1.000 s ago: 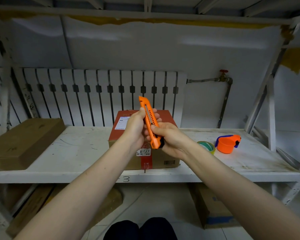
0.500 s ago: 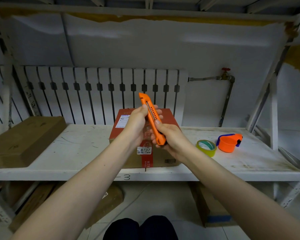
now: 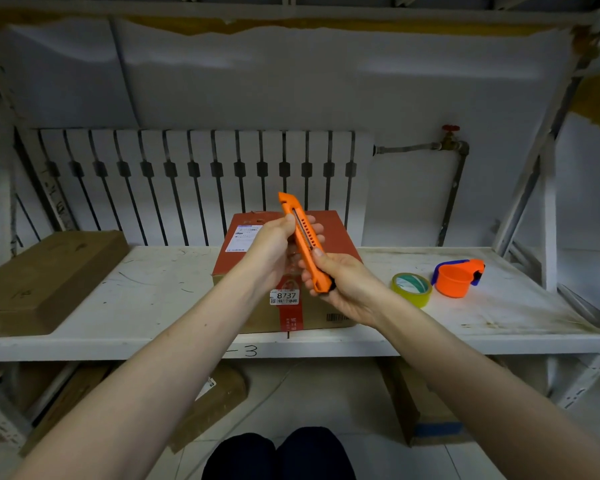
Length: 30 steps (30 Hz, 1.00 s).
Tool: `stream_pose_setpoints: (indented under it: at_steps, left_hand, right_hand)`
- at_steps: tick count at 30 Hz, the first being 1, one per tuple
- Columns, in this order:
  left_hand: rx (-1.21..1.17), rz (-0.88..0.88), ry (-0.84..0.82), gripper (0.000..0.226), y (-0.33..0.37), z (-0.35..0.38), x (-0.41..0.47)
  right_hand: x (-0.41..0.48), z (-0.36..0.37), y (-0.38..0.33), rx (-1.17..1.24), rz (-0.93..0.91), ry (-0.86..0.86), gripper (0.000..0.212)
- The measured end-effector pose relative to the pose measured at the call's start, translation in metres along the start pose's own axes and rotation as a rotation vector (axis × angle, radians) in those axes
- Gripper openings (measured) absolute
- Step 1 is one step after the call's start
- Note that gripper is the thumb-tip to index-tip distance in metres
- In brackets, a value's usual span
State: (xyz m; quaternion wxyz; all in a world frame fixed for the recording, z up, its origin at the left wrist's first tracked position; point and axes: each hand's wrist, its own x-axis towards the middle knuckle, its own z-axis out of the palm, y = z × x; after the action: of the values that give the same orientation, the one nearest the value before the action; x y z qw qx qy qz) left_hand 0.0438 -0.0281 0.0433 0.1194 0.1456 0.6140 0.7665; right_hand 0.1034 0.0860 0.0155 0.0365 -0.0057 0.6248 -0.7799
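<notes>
Item: one orange utility knife (image 3: 303, 242), held in two hands above the red-topped carton (image 3: 338, 230).
Long axis runs from near right up to far left, with no blade past the tip. The right hand (image 3: 347, 289) wraps the butt, thumb on the slider track. The left hand (image 3: 272, 252) curls round the upper body. On the shelf (image 3: 146, 299), to the right: one tape roll (image 3: 411, 289), one tape dispenser (image 3: 456, 277).

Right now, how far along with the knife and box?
Done: orange plastic utility knife is picked up. In hand: right hand grips its butt, left hand pinches its middle; no blade shows past the tip. Left: red-topped cardboard box looks closed, uncut.
</notes>
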Motion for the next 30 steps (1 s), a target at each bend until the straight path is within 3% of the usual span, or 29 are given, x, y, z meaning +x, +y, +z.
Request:
stream_pose_setpoints:
  at_steps: [4,9,14,16,19,21,25,30]
  left_hand:
    - [-0.04,-0.034,0.038,0.039,-0.004,0.002,0.008]
    - [-0.099,-0.106,-0.018,0.034,-0.015,0.014,0.017]
    - [0.28,-0.117,0.073,0.015,-0.029,0.015,0.04]
    - [0.647,-0.036,0.099,0.015,-0.035,0.009,0.051]
    - [1.24,0.089,0.04,0.036,-0.045,-0.006,0.061]
    - [1.45,0.104,0.0,0.044,-0.053,-0.017,0.067]
    - [1.526,0.072,-0.082,0.052,-0.064,-0.029,0.074]
    - [1.572,0.202,-0.055,0.051,-0.07,-0.03,0.075]
  right_hand:
    - [-0.001,-0.017,0.014,-0.521,-0.272,0.251,0.028]
    - [-0.004,-0.045,0.018,-0.588,-0.378,0.443,0.025]
    - [-0.004,-0.079,0.018,-0.642,-0.397,0.478,0.019]
    - [0.001,-0.102,0.02,-0.7,-0.377,0.58,0.017]
    - [0.016,-0.145,0.03,-0.785,-0.265,0.81,0.02]
    - [0.029,-0.17,0.041,-0.872,-0.16,0.908,0.024]
    - [0.055,-0.196,0.061,-1.007,0.011,0.923,0.033]
    - [0.092,-0.197,0.091,-1.225,0.165,0.866,0.039]
